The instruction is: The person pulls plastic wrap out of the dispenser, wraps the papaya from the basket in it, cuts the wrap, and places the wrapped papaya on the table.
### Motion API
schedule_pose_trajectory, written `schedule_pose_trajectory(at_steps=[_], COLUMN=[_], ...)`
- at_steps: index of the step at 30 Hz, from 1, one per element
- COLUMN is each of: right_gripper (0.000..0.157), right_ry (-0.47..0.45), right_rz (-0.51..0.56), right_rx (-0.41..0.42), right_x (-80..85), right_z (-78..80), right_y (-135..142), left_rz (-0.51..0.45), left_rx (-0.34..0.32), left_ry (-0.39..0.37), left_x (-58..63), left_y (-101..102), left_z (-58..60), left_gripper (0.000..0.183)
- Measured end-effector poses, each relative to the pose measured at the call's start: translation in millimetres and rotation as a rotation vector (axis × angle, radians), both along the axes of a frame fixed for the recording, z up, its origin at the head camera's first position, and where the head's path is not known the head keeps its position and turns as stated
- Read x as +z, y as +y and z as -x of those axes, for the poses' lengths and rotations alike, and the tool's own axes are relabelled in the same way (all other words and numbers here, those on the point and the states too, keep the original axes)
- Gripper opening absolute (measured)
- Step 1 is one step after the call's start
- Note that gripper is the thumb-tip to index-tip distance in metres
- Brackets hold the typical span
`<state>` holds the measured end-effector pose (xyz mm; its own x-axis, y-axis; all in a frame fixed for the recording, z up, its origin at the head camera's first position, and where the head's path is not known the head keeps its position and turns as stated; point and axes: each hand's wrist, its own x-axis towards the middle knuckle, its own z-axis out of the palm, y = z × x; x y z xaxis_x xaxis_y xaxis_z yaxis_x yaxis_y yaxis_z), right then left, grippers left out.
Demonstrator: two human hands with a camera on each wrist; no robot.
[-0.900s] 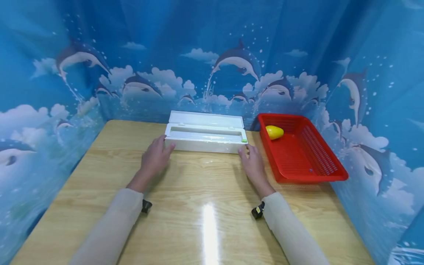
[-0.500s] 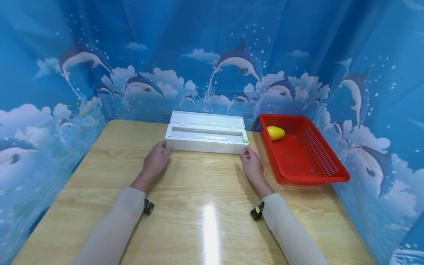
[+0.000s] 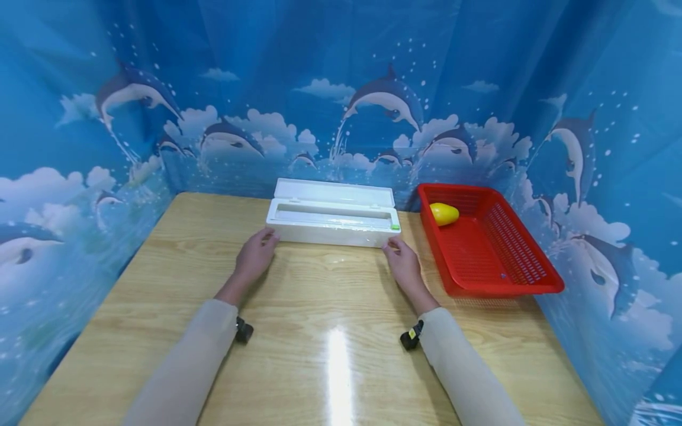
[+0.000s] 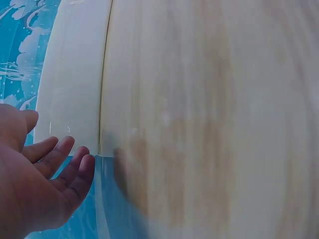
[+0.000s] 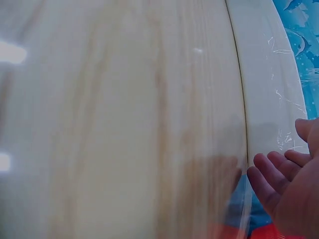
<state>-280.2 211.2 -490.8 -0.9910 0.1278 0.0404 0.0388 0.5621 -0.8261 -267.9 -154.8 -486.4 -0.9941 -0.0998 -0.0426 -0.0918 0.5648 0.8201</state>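
Note:
A long white box (image 3: 330, 234), which looks like a cling film dispenser, lies across the far part of the table. Its hinged lid (image 3: 333, 193) is tipped back, and a small green slider (image 3: 395, 227) sits at the right end of its rim. At the left front corner is my left hand (image 3: 254, 255), fingertips right at the box's end and thumb spread apart. My right hand (image 3: 405, 264) reaches the opposite corner, its fingers loosely bent beside the end wall. Both wrist views show the box's front wall (image 4: 75, 74) with relaxed fingers at its ends.
To the right stands a red plastic basket (image 3: 453, 269) with a yellow, mango-like fruit (image 3: 444, 214) inside. The wooden table (image 3: 298, 331) backs onto a blue dolphin-print curtain (image 3: 319, 53) on the far side and both flanks.
My left fingertips have slipped a little down from the box's top corner to its lower end. The right fingers have drawn slightly closer together. The box looks unmoved.

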Motion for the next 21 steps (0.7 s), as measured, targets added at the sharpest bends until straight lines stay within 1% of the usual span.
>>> schedule_pose_trajectory(at_steps=[8,11,16,21], right_gripper=[0.036,0.032,0.024,0.02], right_ry=[0.013,0.016,0.028,0.034], right_rz=[0.073,0.074,0.075,0.075], right_rx=[0.001,-0.009,-0.027,-0.038], right_x=[-3.3,-3.8,-4.8,-5.5], right_z=[4.2,6.1,8.4,9.5], right_y=[-1,-1,-1,0], left_rz=[-0.049,-0.084,-0.149,-0.201], left_rx=[0.047,0.062,0.08,0.108], left_ry=[-0.071,-0.081,-0.057,-0.028], left_x=[-2.5,-4.2,-6.4,-7.4], left_y=[4,4,4,5], left_z=[6.9,9.4,12.0,12.4], left_gripper=[0.053,0.052,0.047,0.038])
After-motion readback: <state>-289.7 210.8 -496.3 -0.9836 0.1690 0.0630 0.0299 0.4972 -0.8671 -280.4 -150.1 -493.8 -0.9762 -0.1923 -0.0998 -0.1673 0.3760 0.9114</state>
